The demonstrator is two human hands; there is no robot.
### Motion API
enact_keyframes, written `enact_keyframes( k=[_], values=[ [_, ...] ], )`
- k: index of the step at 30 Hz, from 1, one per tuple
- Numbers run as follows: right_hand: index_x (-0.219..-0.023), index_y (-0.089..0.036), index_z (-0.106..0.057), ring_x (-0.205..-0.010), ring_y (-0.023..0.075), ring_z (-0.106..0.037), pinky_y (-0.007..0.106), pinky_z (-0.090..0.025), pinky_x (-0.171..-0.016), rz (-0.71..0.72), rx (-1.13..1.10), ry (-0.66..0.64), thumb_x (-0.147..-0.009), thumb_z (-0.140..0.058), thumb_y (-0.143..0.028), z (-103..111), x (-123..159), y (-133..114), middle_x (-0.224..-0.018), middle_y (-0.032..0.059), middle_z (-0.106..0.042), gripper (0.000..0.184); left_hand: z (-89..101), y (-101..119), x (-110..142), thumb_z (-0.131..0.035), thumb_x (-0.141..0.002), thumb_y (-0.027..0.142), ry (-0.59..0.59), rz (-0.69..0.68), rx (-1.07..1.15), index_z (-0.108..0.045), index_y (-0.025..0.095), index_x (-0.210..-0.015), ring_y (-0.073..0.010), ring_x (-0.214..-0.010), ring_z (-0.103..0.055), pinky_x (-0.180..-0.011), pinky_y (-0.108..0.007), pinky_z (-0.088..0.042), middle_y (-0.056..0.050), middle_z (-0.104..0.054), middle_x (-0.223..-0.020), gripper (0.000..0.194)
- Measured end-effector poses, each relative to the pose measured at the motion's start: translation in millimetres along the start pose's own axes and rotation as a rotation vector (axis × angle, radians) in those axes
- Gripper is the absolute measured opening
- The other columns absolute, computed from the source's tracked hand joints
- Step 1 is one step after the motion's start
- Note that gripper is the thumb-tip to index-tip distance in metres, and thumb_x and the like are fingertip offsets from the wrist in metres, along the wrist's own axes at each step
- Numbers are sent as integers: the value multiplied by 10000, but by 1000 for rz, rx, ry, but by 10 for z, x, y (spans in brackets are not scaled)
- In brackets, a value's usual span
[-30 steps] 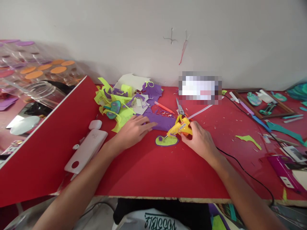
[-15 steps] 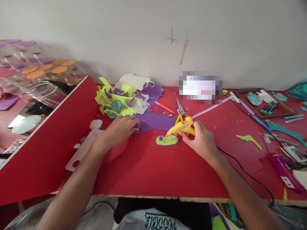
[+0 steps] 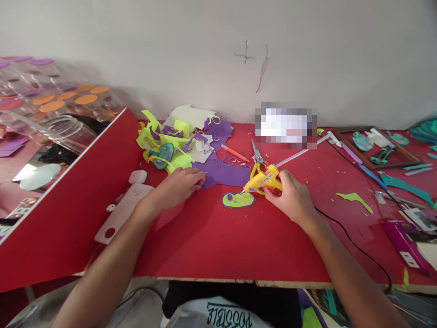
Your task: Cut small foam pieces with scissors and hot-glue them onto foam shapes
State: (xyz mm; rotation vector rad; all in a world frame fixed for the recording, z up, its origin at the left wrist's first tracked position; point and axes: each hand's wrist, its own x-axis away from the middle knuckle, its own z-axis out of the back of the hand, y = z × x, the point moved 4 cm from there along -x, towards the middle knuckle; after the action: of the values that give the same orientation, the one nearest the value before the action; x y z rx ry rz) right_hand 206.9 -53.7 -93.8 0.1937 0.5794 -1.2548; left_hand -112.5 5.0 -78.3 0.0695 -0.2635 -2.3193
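My right hand is wrapped round the handle of a yellow glue gun. The gun's nozzle points down and left at a lime-green oval cutout edged in purple, which lies flat with a small purple dot near its left end. At the left edge of a purple foam sheet, my left hand has its fingers curled together in a pinch. Something tiny may be between the fingertips, but I cannot make it out. Scissors with yellow handles lie just behind the gun.
Lime and purple scraps are heaped at the back left. A pale phone and an earbud case lie by the red divider. A black cord crosses the right side, near a brown frame and a magenta power strip.
The glue gun's nozzle has shifted right along the green cutout, away from the purple dot. My left hand has moved slightly right over the purple sheet.
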Motion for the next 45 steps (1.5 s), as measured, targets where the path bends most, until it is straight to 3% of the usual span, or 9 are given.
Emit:
enact_keyframes(
  k=[4, 8, 13, 20, 24, 28, 34, 40, 45],
  values=[
    [-880, -252, -395, -674, 237, -626, 302, -390, -530, 25, -39, -3, -887, -608, -372, 76, -20, 129, -764, 37, -589, 245, 9, -25, -23, -499, -891, 111, 23, 42, 65, -583, 209, -890, -189, -748, -602, -657, -305, -341, -26, -686, -867, 129],
    [-886, -255, -408, -689, 236, -634, 308, -427, -563, 64, -83, -52, -891, -592, -333, 90, -21, 183, -787, 43, -605, 200, 28, 2, -45, -467, -952, 162, 80, 16, 46, -655, 218, -1014, -209, -875, -660, -735, -310, -385, -46, -727, -989, 206],
    [-915, -248, -433, -699, 245, -649, 313, -441, -578, 101, -74, -74, -878, -586, -295, 55, -5, 210, -803, 56, -633, 164, 59, 18, -51, -428, -994, 195, 94, 68, -16, -655, 218, -929, -213, -827, -656, -756, -332, -384, -45, -732, -952, 238],
    [-897, -253, -421, -683, 248, -641, 315, -420, -567, 83, -47, -105, -864, -580, -264, 31, 0, 256, -801, 55, -632, 162, 72, 67, -21, -427, -835, 30, 19, 25, -89, -713, 222, -1025, -232, -959, -657, -776, -336, -389, -68, -727, -1051, 393],
    [-905, -251, -426, -696, 260, -646, 321, -416, -571, 84, -44, -104, -863, -574, -262, 22, 4, 272, -811, 63, -636, 154, 93, 105, -13, -425, -782, 13, -11, 43, -120, -750, 226, -968, -226, -909, -642, -781, -344, -395, -71, -706, -1020, 431],
    [-910, -250, -434, -701, 260, -648, 323, -420, -580, 79, -40, -118, -871, -566, -258, 13, 12, 284, -817, 67, -644, 137, 118, 128, -12, -399, -813, 22, 39, 62, -112, -721, 215, -1147, -238, -962, -653, -813, -348, -418, -84, -711, -1091, 502],
    [-929, -247, -457, -727, 264, -649, 325, -422, -585, 65, -42, -146, -883, -559, -259, -3, 23, 300, -840, 72, -648, 113, 104, 51, -27, -388, -985, 180, 112, 68, 2, -680, 200, -968, -216, -858, -649, -780, -334, -431, -68, -725, -993, 294],
    [-926, -243, -455, -732, 263, -646, 325, -413, -581, 60, -52, -154, -889, -555, -261, 15, 22, 309, -851, 74, -644, 108, 66, -2, -54, -515, -925, 172, 88, 73, 142, -597, 201, -815, -162, -711, -590, -660, -283, -391, -25, -678, -833, 140],
    [-921, -243, -457, -737, 253, -648, 320, -418, -596, 51, -64, -131, -878, -577, -283, 60, 5, 282, -851, 62, -641, 134, 81, 72, -59, -517, -975, 239, 145, 121, 250, -613, 205, -882, -143, -688, -573, -666, -272, -399, -2, -668, -813, 137]
  ],
)
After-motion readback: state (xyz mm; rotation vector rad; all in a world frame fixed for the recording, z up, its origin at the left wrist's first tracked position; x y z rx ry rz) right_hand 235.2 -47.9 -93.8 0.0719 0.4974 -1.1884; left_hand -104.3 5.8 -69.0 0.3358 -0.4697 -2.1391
